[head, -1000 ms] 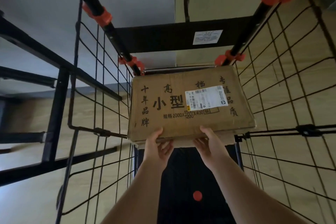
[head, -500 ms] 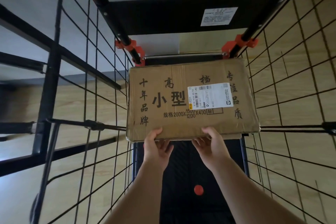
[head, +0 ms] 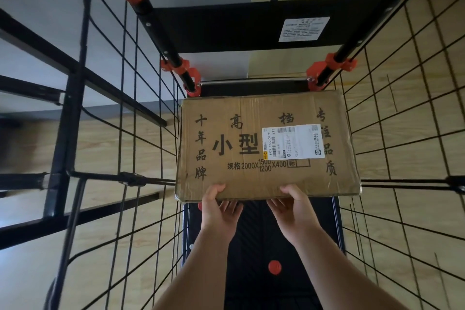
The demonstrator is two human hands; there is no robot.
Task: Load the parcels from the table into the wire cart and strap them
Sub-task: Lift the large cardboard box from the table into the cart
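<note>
A flat brown cardboard parcel (head: 241, 143) with black printed characters and a white shipping label lies level inside the black wire cart (head: 130, 113), at its far end. My left hand (head: 219, 211) grips the parcel's near edge, thumb on top and fingers underneath. My right hand (head: 294, 209) grips the same edge further right in the same way. Below the hands lies the cart's black ribbed floor (head: 251, 254) with a red button. Whether the parcel rests on the floor or hangs just above it I cannot tell.
Wire mesh walls rise on the left and on the right (head: 402, 158). Black posts with orange clamps (head: 181, 68) stand at the far corners, joined by a black back panel (head: 226, 28). Black elastic cords (head: 130, 179) run across both sides. Outside is wooden flooring.
The parcel has gone down deeper into the cart with both hands still on its near edge. The view has dropped closer to the cart floor.
</note>
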